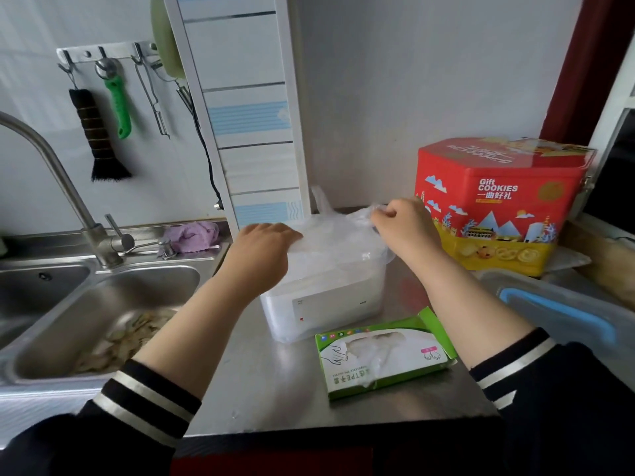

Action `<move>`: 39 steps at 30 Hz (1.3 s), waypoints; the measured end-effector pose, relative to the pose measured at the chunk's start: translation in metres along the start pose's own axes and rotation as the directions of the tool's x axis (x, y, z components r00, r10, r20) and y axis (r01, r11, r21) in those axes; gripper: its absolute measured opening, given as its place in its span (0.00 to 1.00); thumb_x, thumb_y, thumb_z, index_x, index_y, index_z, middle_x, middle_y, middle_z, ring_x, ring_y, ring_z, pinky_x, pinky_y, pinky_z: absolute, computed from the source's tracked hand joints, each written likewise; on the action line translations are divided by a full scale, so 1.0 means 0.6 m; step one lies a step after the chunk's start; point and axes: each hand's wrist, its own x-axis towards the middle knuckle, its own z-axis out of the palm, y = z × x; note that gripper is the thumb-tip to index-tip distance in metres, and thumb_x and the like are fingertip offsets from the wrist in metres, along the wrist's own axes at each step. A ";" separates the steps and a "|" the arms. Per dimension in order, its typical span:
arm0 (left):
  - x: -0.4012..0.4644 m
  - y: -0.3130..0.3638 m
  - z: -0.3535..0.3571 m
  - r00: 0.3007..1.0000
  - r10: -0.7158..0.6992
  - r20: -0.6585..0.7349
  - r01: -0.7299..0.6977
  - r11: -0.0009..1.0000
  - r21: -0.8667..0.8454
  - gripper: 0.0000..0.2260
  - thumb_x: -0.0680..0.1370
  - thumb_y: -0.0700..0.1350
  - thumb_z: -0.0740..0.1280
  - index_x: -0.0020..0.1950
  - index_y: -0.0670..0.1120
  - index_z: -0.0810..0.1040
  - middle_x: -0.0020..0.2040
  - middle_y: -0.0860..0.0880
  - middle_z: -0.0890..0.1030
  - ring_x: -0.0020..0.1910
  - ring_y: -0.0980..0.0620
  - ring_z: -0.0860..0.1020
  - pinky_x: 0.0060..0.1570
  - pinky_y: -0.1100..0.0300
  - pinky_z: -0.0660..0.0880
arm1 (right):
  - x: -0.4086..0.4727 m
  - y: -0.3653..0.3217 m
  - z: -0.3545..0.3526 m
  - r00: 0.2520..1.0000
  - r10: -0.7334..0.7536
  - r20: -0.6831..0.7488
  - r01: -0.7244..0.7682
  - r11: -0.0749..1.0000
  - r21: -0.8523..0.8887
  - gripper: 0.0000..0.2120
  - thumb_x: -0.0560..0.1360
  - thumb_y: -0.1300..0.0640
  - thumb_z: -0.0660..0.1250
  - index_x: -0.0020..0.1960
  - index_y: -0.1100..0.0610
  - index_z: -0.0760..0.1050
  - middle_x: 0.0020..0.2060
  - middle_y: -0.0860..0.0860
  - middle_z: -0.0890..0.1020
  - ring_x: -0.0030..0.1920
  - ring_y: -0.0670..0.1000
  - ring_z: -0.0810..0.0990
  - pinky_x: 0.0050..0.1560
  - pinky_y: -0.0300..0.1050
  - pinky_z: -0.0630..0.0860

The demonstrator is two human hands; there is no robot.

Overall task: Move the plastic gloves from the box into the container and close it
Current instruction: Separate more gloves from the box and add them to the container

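Note:
A white translucent container (330, 304) stands on the steel counter, with a heap of clear plastic gloves (338, 228) bulging out of its top. My left hand (264, 247) lies on the left side of the heap, fingers curled down over the plastic. My right hand (403, 225) pinches a bunch of the gloves at the heap's right end. In front of the container lies the green and white glove box (385, 355), its torn opening showing some clear plastic inside.
A clear lid with a blue clasp (556, 310) lies at the right. A red and yellow cookie tin (498, 204) stands behind it. The sink (103, 314) with food scraps and a tap (51, 166) is on the left. Utensils hang on wall hooks (106, 60).

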 end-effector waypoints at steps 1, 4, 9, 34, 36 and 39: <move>-0.002 -0.001 0.002 0.998 -0.002 0.059 0.001 1.000 0.013 0.27 0.76 0.35 0.55 0.73 0.53 0.69 0.71 0.53 0.72 0.68 0.48 0.70 0.67 0.55 0.60 | -0.005 0.002 0.002 1.000 -0.010 0.010 0.010 0.999 -0.034 0.15 0.75 0.54 0.63 0.30 0.56 0.68 0.42 0.54 0.71 0.45 0.56 0.71 0.41 0.46 0.70; -0.002 -0.011 0.003 0.972 0.001 0.235 0.007 0.999 -0.033 0.21 0.81 0.41 0.57 0.75 0.53 0.66 0.72 0.51 0.70 0.69 0.47 0.69 0.69 0.54 0.62 | -0.018 0.009 0.004 1.000 -0.012 0.028 0.013 0.998 -0.063 0.13 0.74 0.54 0.65 0.31 0.54 0.70 0.48 0.54 0.73 0.50 0.57 0.74 0.50 0.50 0.74; -0.001 -0.041 -0.053 0.899 0.072 0.431 0.059 0.957 -0.284 0.28 0.76 0.56 0.70 0.74 0.54 0.67 0.72 0.60 0.68 0.70 0.59 0.67 0.70 0.64 0.58 | -0.023 0.014 -0.001 0.999 -0.033 -0.013 0.030 0.988 -0.153 0.19 0.73 0.50 0.67 0.61 0.56 0.70 0.61 0.57 0.68 0.62 0.60 0.68 0.58 0.51 0.67; 0.075 -0.007 0.087 0.637 -0.186 0.748 0.166 0.981 0.103 0.24 0.84 0.55 0.48 0.80 0.53 0.49 0.78 0.47 0.59 0.76 0.43 0.60 0.74 0.44 0.55 | 0.071 -0.031 0.151 0.633 0.358 0.687 0.297 0.707 -0.642 0.32 0.76 0.36 0.54 0.74 0.52 0.63 0.61 0.55 0.77 0.43 0.53 0.79 0.38 0.45 0.70; 0.075 -0.005 0.101 0.624 -0.257 0.738 0.249 0.961 0.124 0.28 0.82 0.62 0.47 0.79 0.51 0.56 0.77 0.47 0.62 0.76 0.44 0.60 0.75 0.47 0.53 | 0.069 -0.026 0.158 0.644 0.337 0.687 0.323 0.694 -0.644 0.32 0.78 0.34 0.51 0.72 0.54 0.66 0.57 0.55 0.78 0.38 0.52 0.77 0.34 0.44 0.68; 0.072 -0.004 0.106 0.647 -0.225 0.728 0.169 0.974 0.150 0.30 0.81 0.64 0.53 0.78 0.49 0.59 0.77 0.46 0.63 0.75 0.44 0.60 0.73 0.50 0.54 | 0.066 -0.026 0.153 0.630 0.346 0.695 0.302 0.716 -0.630 0.28 0.79 0.36 0.52 0.69 0.54 0.68 0.49 0.55 0.78 0.37 0.52 0.78 0.37 0.44 0.73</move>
